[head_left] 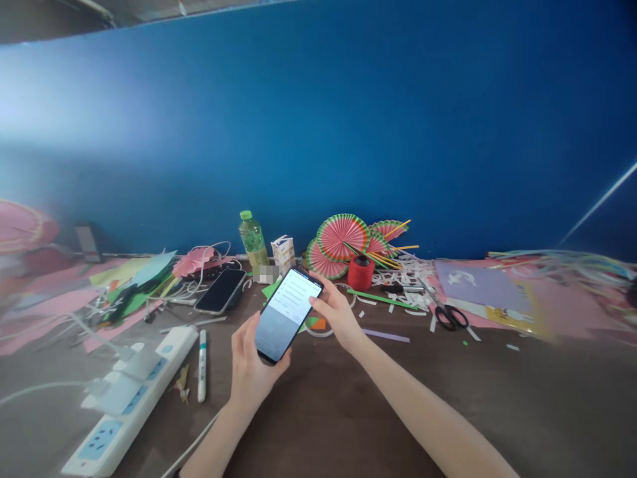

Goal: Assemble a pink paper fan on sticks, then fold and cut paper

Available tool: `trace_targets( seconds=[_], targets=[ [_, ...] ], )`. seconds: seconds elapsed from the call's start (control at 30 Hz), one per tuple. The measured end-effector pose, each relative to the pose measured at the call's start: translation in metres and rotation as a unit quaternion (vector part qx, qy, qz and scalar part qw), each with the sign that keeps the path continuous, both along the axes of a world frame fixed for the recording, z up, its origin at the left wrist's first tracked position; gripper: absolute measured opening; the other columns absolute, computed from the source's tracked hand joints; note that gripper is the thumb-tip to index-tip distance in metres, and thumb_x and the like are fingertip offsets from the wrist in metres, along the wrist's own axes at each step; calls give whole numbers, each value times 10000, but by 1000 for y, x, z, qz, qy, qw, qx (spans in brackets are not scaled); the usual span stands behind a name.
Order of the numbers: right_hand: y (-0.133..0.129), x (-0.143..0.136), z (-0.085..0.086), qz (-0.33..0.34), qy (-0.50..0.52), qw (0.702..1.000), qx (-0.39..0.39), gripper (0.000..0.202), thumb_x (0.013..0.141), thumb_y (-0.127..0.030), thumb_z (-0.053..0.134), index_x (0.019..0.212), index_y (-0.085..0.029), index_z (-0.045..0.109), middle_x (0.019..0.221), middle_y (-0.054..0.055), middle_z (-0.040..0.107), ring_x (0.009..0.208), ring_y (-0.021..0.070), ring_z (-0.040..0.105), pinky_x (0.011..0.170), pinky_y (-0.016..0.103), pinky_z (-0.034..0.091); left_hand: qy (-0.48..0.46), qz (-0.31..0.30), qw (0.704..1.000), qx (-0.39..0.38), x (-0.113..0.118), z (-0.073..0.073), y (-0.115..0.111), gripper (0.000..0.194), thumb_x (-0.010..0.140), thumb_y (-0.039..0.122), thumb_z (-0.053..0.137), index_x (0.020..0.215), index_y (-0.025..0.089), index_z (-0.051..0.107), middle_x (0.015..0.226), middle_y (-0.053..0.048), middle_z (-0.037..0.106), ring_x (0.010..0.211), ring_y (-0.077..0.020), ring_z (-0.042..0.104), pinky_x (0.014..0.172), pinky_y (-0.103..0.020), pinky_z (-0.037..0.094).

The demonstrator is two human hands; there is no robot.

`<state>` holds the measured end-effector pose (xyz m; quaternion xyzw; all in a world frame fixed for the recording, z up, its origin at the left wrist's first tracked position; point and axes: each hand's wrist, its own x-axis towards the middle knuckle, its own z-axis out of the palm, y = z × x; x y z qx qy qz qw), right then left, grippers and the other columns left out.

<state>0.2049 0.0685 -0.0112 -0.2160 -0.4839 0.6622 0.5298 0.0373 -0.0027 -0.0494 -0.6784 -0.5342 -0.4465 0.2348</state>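
Observation:
A smartphone (287, 312) with a lit white screen hangs tilted above the brown table (522, 398). My left hand (249, 368) grips its lower end from below. My right hand (336, 312) holds its upper right edge, thumb on the side of the screen. A second, dark phone (220, 291) lies flat on the table just left of them. A roll of clear tape (318, 326) with an orange scrap sits under my right hand.
A white power strip (127, 405) with plugged chargers and a white marker (202, 365) lie at the left. A green-capped bottle (253, 240), small carton (283, 252), red thread spool (360, 272), paper fans (342, 236), scissors (450, 315) and paper scraps crowd the back by the blue wall.

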Motion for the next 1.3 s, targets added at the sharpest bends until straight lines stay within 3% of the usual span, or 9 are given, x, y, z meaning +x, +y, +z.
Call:
trace_targets(
  seconds=[0.23,0.47,0.7,0.87,1.0,1.17,1.3],
  targets=[
    [5,0,-6,-25,-28,999,27,628,621,-261,716,1187,-192,451,911,37,652,877,201,607,806,359,484,27,23,999,3,4,0,-2,798,642,281,691,1322,103,314,1101,-176,509,998,-290,495,845,-427,460],
    [6,0,-7,-56,-59,996,19,463,734,-374,607,1151,-197,509,813,25,628,699,168,591,672,327,509,34,26,999,9,6,1,-3,780,653,286,678,1320,106,315,1111,-177,510,992,-283,497,850,-419,449],
    [4,2,-4,-37,-34,999,14,500,685,-325,662,1137,-188,498,819,19,642,745,172,599,724,323,492,32,23,999,14,7,2,-3,786,650,278,682,1325,113,314,1113,-172,505,981,-279,501,837,-413,457],
    [4,1,-4,-42,-34,998,20,530,665,-290,681,1142,-174,481,878,35,660,808,183,610,784,336,481,31,24,999,11,6,1,-3,799,642,272,687,1330,120,309,1122,-169,499,997,-283,500,846,-411,458],
    [4,1,-5,-9,-22,1000,12,525,720,-343,627,1199,-196,469,1013,54,640,868,200,615,782,357,497,13,32,999,-9,7,0,-3,790,643,280,679,1325,116,316,1103,-161,494,992,-279,504,849,-402,462],
    [8,11,-10,-11,-52,998,-25,655,766,-398,567,1353,-248,315,1065,59,632,834,189,646,782,369,499,-74,94,991,-63,0,3,1,785,640,322,670,1319,124,330,1082,-148,460,1014,-291,498,860,-425,448],
    [12,37,-18,-32,-111,993,-2,647,769,-417,560,1340,-219,331,996,80,666,807,193,652,756,376,497,-137,186,965,-123,-22,1,9,787,649,387,649,1305,83,338,1056,-155,449,1033,-316,470,884,-463,418]
  ],
)
